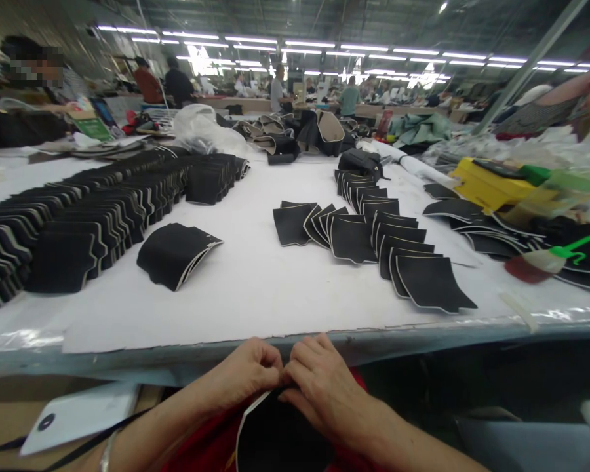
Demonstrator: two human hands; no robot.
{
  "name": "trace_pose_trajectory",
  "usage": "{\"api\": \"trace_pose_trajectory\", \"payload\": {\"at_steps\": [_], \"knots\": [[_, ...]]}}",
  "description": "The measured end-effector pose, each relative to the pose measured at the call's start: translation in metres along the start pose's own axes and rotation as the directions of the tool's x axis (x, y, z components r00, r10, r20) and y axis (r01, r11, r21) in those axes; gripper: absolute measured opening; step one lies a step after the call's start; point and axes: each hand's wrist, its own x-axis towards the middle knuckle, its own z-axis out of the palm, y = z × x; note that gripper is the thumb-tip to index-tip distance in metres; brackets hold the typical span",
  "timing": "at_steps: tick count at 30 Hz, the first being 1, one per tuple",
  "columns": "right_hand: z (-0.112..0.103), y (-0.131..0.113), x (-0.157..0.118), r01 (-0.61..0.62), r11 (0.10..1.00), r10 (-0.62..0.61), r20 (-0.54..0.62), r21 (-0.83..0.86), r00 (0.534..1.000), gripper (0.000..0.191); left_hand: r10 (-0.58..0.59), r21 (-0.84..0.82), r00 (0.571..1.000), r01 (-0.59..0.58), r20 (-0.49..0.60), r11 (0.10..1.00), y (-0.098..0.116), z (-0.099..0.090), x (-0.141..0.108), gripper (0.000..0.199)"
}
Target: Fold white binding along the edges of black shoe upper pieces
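Observation:
A black piece with a pale edge (280,436) hangs below the table's front edge, close to my body. My left hand (255,367) is closed in a pinch at its top edge. My right hand (317,380) grips the same edge just beside it, fingers curled and thumb underneath. The fingertips of both hands nearly meet. On the white table top (255,295) ahead, a small stack of black pieces (174,252) lies left of centre, and overlapping black pieces (354,236) fan out to the right.
Long rows of black pieces (113,210) stand at the left. On the right are a yellow box (491,187), a bottle with dark red contents and a green nozzle (535,263), and more black pieces. Clear plastic bags (209,131) lie farther back. Several people are in the background.

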Motion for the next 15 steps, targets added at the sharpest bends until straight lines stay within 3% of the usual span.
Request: {"api": "trace_pose_trajectory", "payload": {"at_steps": [10,15], "knots": [[-0.010,0.007,0.003,0.001,0.986,-0.015,0.083,0.166,0.996,0.014,0.031,0.160,0.997,-0.041,0.065,0.986,0.005,-0.002,-0.006,0.017],[-0.015,-0.004,0.001,-0.013,0.990,-0.007,0.146,0.139,0.989,0.014,0.059,0.297,0.998,-0.056,0.000,0.953,0.001,0.001,-0.002,0.010]]}}
